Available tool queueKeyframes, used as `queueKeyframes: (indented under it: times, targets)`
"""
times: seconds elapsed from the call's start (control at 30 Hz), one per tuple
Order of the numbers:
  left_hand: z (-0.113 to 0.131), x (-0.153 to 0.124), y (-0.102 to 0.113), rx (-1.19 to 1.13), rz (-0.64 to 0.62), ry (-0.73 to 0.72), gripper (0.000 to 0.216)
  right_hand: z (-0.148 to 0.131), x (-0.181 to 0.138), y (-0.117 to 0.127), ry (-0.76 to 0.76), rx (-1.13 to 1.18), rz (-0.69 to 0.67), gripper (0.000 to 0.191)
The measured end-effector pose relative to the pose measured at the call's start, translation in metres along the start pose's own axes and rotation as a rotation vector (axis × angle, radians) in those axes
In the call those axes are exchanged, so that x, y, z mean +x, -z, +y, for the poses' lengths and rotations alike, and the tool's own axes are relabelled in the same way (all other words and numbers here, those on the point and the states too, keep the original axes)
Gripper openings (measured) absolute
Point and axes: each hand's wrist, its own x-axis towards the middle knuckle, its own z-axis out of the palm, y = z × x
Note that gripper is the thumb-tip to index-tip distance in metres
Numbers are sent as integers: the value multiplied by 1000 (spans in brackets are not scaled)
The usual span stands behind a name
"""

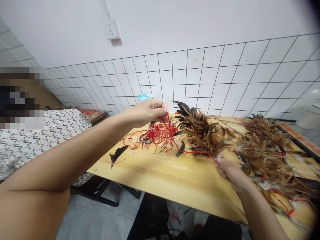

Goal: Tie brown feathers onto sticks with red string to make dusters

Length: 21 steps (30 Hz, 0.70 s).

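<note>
My left hand is raised above the table, its fingers pinched on red string. Below it lies a loose tangle of red string mixed with white strands. One strand runs from the left side across to my right hand, which is closed low over the table at the base of a brown and black feather bundle. The red strand passes into that grip; the base of the bundle is partly hidden by my fingers. The bundle fans up and away from my right hand, dark tips toward the wall.
More brown feather bundles with red ties cover the table's right side. Loose black feathers lie on the yellow tabletop. A bottle with a blue cap stands by the tiled wall. At left sits another person in a patterned top.
</note>
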Motion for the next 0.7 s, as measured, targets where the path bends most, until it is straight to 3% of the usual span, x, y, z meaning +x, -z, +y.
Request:
queueKeyframes:
  times: [0.07,0.13,0.23,0.33,0.43,0.57,0.7]
  targets:
    - [6,-4,-10,-209,-49,-16,15,2,2,0,-25,1,16,45]
    - [17,-7,-21,-271,-112,-18,12,4,4,-3,-48,5,28,43]
    - [32,-7,-35,-192,-168,-50,13,6,5,-9,-54,1,13,42]
    - [34,4,-38,-55,-135,-114,16,7,0,-14,-38,-12,-57,44]
    - [19,22,-27,51,-16,-153,19,7,-10,-12,-16,-31,-101,47]
    - [-10,42,-2,142,156,-176,23,8,-23,-4,-5,-52,-61,48]
    - [-29,54,15,27,190,-182,23,5,-32,1,-11,-83,-76,49]
